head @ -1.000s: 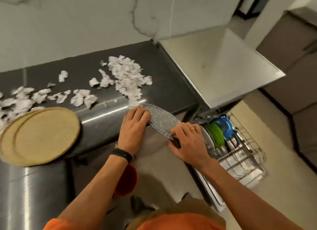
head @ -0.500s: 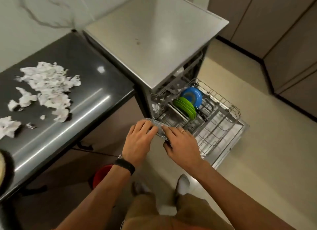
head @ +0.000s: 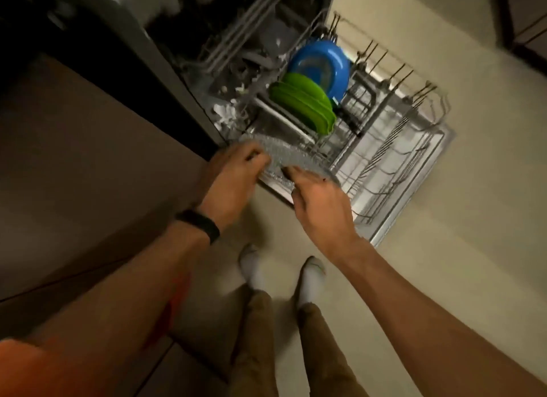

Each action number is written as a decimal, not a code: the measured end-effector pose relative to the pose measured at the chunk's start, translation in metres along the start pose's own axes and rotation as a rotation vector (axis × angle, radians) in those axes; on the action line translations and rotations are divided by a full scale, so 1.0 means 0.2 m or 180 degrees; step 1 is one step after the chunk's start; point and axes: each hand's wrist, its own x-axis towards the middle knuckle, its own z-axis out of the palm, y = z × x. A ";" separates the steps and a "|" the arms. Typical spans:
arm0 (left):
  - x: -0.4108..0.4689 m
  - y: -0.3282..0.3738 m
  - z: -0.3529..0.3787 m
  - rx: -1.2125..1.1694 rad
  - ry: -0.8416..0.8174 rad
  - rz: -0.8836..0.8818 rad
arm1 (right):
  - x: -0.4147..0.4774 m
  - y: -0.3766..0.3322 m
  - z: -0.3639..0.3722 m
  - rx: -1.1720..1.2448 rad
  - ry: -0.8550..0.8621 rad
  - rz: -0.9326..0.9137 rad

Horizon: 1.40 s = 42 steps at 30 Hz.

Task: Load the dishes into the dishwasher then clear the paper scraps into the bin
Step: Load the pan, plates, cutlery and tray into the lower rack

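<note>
The dishwasher (head: 165, 79) fills the top of the view, and its rack (head: 414, 165) is pulled out over the floor toward 4 o'clock. The rack's near and right rows of tines stand bare. A blue plate (head: 322, 68) stands on edge at the back of the rack. A row of green plates (head: 305, 106) stands on edge just in front of it at 7 o'clock.

The glass plate (head: 284, 156) hangs over the rack's near left corner, tilted nearly flat and not yet in a slot. The left hand (head: 233, 174) grips its rim at 9 o'clock, fingers curled over the edge. The right hand (head: 316, 198) pinches the rim at 5 o'clock.

The risks, as I judge them:
- **Missing the slot:** at this tilt the plate may land across the tines and slide or chip.
- **Knocking the green plates:** the plate could strike them if it is swung upright too far toward 1 o'clock.
- **Slipping:** the glass may slip if one hand lets go early.

The paper scraps and bin are out of view.
</note>
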 end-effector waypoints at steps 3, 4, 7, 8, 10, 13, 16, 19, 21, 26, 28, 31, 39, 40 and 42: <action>0.08 -0.20 0.25 0.0045 0.0018 -0.0001 | 0.12 0.11 0.24 0.0045 0.0004 0.0039; 0.09 -0.25 0.33 0.0033 -0.0017 -0.0016 | 0.15 0.15 0.33 0.0063 0.0028 0.0079; 0.15 -0.36 0.49 -0.0049 0.0027 -0.0040 | 0.25 0.22 0.50 0.0102 0.0127 0.0101; 0.17 -0.39 0.53 -0.0089 0.0053 -0.0032 | 0.28 0.23 0.54 0.0087 0.0130 0.0131; 0.23 -0.45 0.60 -0.0127 0.0088 -0.0007 | 0.35 0.26 0.59 0.0053 0.0145 0.0186; 0.31 -0.51 0.65 -0.0080 0.0089 0.0013 | 0.43 0.29 0.63 0.0094 0.0160 0.0145; 0.39 -0.54 0.67 -0.0003 0.0098 0.0027 | 0.49 0.31 0.64 0.0171 0.0160 0.0218; 0.43 -0.57 0.68 0.0049 -0.0009 0.0041 | 0.53 0.31 0.65 0.0222 0.0161 0.0331; 0.46 -0.59 0.69 0.0065 -0.0031 0.0009 | 0.56 0.31 0.66 0.0233 0.0214 0.0367; 0.52 -0.64 0.69 0.0045 -0.0041 -0.0024 | 0.65 0.29 0.69 0.0193 0.0123 0.0488; 0.55 -0.66 0.70 0.0064 -0.0052 -0.0042 | 0.68 0.29 0.70 0.0222 0.0080 0.0565; 0.57 -0.66 0.71 0.0047 -0.0010 -0.0038 | 0.72 0.30 0.71 0.0153 -0.0026 0.0708; 0.55 -0.60 0.70 -0.0040 0.0274 0.0271 | 0.82 0.34 0.73 0.0209 -0.0142 0.0844; 0.55 -0.60 0.70 -0.0044 0.0317 0.0285 | 0.84 0.35 0.74 0.0183 -0.0174 0.0886; 0.55 -0.59 0.71 -0.0049 0.0351 0.0343 | 0.88 0.37 0.74 0.0119 -0.0216 0.0966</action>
